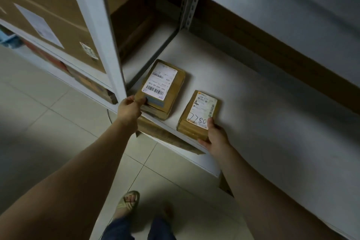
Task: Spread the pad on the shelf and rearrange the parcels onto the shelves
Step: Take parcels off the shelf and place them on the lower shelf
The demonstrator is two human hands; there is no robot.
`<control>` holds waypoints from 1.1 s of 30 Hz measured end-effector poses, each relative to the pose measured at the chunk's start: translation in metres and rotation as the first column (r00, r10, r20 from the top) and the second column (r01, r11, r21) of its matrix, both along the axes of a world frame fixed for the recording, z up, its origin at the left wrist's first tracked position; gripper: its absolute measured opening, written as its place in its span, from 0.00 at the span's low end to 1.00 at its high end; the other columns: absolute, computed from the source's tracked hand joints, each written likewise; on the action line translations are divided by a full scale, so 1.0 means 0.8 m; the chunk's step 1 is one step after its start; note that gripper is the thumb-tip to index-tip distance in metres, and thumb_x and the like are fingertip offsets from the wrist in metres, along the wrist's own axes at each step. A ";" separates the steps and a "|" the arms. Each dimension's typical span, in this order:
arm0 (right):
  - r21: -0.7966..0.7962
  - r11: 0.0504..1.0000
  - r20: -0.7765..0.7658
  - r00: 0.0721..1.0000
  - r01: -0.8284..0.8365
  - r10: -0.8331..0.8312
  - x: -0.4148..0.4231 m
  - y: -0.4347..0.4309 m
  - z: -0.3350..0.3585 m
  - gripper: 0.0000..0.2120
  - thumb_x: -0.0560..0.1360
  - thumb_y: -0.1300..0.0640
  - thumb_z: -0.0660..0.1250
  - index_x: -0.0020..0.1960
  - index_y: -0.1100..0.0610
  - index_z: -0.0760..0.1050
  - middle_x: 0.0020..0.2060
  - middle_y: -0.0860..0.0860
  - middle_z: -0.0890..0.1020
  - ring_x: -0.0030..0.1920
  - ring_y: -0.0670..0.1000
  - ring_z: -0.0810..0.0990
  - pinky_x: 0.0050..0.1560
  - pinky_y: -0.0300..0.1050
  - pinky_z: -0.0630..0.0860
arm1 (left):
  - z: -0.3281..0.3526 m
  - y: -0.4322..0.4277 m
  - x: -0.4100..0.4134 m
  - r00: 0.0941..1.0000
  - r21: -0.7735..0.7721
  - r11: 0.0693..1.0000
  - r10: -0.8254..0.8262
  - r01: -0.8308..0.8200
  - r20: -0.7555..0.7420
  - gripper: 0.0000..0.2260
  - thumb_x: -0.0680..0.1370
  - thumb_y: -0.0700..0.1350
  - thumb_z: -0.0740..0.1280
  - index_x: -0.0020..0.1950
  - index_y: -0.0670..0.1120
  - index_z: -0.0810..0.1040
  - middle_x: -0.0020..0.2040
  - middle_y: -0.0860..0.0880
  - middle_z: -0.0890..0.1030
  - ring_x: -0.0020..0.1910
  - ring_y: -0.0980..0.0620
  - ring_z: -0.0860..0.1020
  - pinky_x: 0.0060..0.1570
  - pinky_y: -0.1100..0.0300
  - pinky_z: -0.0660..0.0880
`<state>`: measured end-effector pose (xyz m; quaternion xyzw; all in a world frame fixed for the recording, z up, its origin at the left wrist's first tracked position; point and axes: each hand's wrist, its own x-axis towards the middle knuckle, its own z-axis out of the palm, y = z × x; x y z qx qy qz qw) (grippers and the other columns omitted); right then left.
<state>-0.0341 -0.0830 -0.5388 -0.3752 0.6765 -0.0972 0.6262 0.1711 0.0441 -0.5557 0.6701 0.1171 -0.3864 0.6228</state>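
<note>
Two small brown cardboard parcels lie side by side on a white pad that covers the shelf. The left parcel carries a white barcode label, and my left hand grips its near left corner. The right parcel has a label with handwritten digits. My right hand holds its near right corner, thumb on the label. Both parcels rest flat near the shelf's front edge.
A white metal upright stands just left of my left hand. A large cardboard box fills the neighbouring bay. The upper shelf overhangs. Brown cardboard shows below the shelf edge. My sandalled foot stands on tiled floor.
</note>
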 end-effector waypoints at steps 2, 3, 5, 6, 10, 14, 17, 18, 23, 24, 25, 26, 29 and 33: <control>-0.002 1.000 0.034 0.999 0.020 -0.020 0.022 0.002 -0.001 0.19 0.81 0.44 0.59 0.64 0.57 0.73 0.58 0.55 0.78 0.59 0.57 0.77 0.42 0.47 0.83 | -0.006 0.000 0.003 1.000 -0.019 0.999 0.026 -0.026 -0.003 0.04 0.78 0.40 0.69 0.46 0.46 0.75 0.43 0.48 0.79 0.46 0.50 0.78 0.43 0.62 0.75; -0.006 1.000 0.051 0.998 0.029 -0.029 0.032 0.003 0.001 0.19 0.81 0.45 0.59 0.64 0.56 0.73 0.58 0.55 0.79 0.60 0.57 0.77 0.42 0.46 0.83 | -0.008 0.000 0.006 0.999 -0.012 0.999 0.042 -0.042 -0.011 0.05 0.77 0.40 0.70 0.50 0.43 0.76 0.46 0.46 0.80 0.48 0.49 0.79 0.45 0.61 0.76; -0.028 0.999 0.059 0.998 0.030 -0.028 0.050 0.006 0.000 0.16 0.82 0.48 0.59 0.65 0.56 0.73 0.60 0.55 0.79 0.61 0.57 0.78 0.40 0.46 0.83 | -0.013 -0.004 0.011 0.993 0.022 0.993 0.117 -0.116 -0.025 0.16 0.76 0.42 0.72 0.60 0.39 0.73 0.55 0.43 0.79 0.55 0.46 0.80 0.49 0.59 0.78; -0.052 0.998 0.046 0.999 0.024 -0.021 0.057 0.006 -0.002 0.15 0.82 0.51 0.59 0.66 0.56 0.72 0.61 0.55 0.79 0.61 0.57 0.78 0.41 0.46 0.83 | -0.013 -0.005 0.013 0.986 0.060 0.984 0.168 -0.167 -0.016 0.18 0.75 0.43 0.72 0.61 0.39 0.71 0.57 0.43 0.77 0.56 0.46 0.79 0.50 0.58 0.78; -0.124 0.991 -0.003 0.999 -0.044 0.044 0.072 0.017 -0.014 0.19 0.81 0.65 0.58 0.70 0.53 0.67 0.64 0.53 0.75 0.59 0.54 0.75 0.55 0.54 0.81 | -0.010 -0.012 0.020 0.957 0.106 0.951 0.290 -0.290 0.014 0.17 0.76 0.45 0.73 0.56 0.46 0.65 0.59 0.43 0.73 0.53 0.46 0.75 0.51 0.60 0.75; -0.119 0.990 0.003 0.997 -0.070 0.071 0.071 0.030 -0.018 0.21 0.81 0.64 0.58 0.72 0.50 0.65 0.66 0.53 0.75 0.65 0.57 0.75 0.57 0.53 0.81 | -0.012 -0.011 0.024 0.964 0.114 0.958 0.267 -0.264 -0.017 0.17 0.76 0.46 0.72 0.55 0.47 0.64 0.58 0.44 0.72 0.54 0.47 0.74 0.50 0.61 0.73; -0.115 0.982 -0.040 0.988 -0.151 0.147 0.062 0.032 -0.011 0.21 0.82 0.60 0.59 0.73 0.47 0.63 0.58 0.48 0.78 0.61 0.54 0.77 0.62 0.57 0.77 | -0.007 -0.009 0.022 0.966 0.090 0.971 0.231 -0.222 -0.118 0.18 0.77 0.46 0.71 0.59 0.47 0.64 0.62 0.44 0.72 0.57 0.46 0.77 0.53 0.60 0.77; -0.106 0.978 -0.050 0.983 -0.179 0.175 0.060 0.033 -0.006 0.22 0.82 0.58 0.59 0.73 0.45 0.61 0.53 0.46 0.78 0.61 0.54 0.77 0.63 0.58 0.76 | -0.001 -0.011 0.018 0.952 0.059 0.973 0.231 -0.224 -0.200 0.19 0.78 0.45 0.70 0.62 0.46 0.64 0.62 0.44 0.73 0.57 0.45 0.79 0.54 0.57 0.79; -0.112 0.964 -0.135 0.964 -0.243 0.227 0.061 0.028 0.011 0.22 0.82 0.54 0.58 0.74 0.45 0.59 0.68 0.50 0.72 0.65 0.56 0.73 0.51 0.51 0.80 | 0.013 -0.030 0.002 0.940 0.058 0.985 0.171 -0.161 -0.295 0.22 0.79 0.46 0.68 0.69 0.42 0.65 0.62 0.41 0.78 0.49 0.45 0.82 0.27 0.58 0.81; -0.127 0.962 -0.155 0.962 -0.243 0.223 0.060 0.025 0.009 0.21 0.82 0.53 0.58 0.74 0.46 0.59 0.69 0.51 0.72 0.63 0.56 0.73 0.51 0.51 0.80 | 0.010 -0.032 0.000 0.939 0.066 0.984 0.177 -0.165 -0.294 0.22 0.79 0.47 0.68 0.69 0.43 0.65 0.63 0.40 0.77 0.51 0.44 0.82 0.27 0.55 0.81; -0.141 0.956 -0.177 0.956 -0.259 0.233 0.060 0.023 0.009 0.20 0.82 0.53 0.58 0.73 0.46 0.60 0.68 0.50 0.72 0.62 0.55 0.74 0.51 0.52 0.80 | 0.008 -0.033 0.001 0.941 0.070 0.983 0.181 -0.167 -0.287 0.22 0.79 0.47 0.68 0.69 0.44 0.64 0.63 0.40 0.77 0.53 0.43 0.81 0.27 0.53 0.81; -0.149 0.949 -0.194 0.949 -0.278 0.248 0.058 0.023 0.004 0.20 0.82 0.54 0.59 0.73 0.45 0.61 0.67 0.50 0.73 0.60 0.55 0.74 0.51 0.52 0.80 | 0.005 -0.032 -0.001 0.943 0.070 0.983 0.184 -0.171 -0.277 0.22 0.79 0.47 0.67 0.69 0.44 0.64 0.63 0.40 0.76 0.55 0.42 0.80 0.27 0.52 0.81; -0.164 0.941 -0.186 0.946 -0.298 0.267 0.057 0.026 -0.007 0.22 0.82 0.55 0.58 0.73 0.40 0.62 0.64 0.45 0.74 0.57 0.52 0.76 0.51 0.54 0.81 | -0.004 -0.033 -0.005 0.950 0.064 0.977 0.214 -0.204 -0.228 0.22 0.79 0.48 0.68 0.69 0.44 0.64 0.63 0.40 0.76 0.54 0.41 0.80 0.28 0.53 0.81; -0.213 0.921 -0.176 0.940 -0.327 0.293 0.059 0.031 -0.011 0.25 0.83 0.58 0.56 0.76 0.41 0.58 0.60 0.43 0.74 0.50 0.46 0.77 0.57 0.56 0.80 | -0.012 -0.025 -0.007 0.951 0.068 0.975 0.222 -0.212 -0.217 0.23 0.78 0.49 0.70 0.67 0.44 0.65 0.61 0.41 0.77 0.55 0.42 0.80 0.33 0.51 0.83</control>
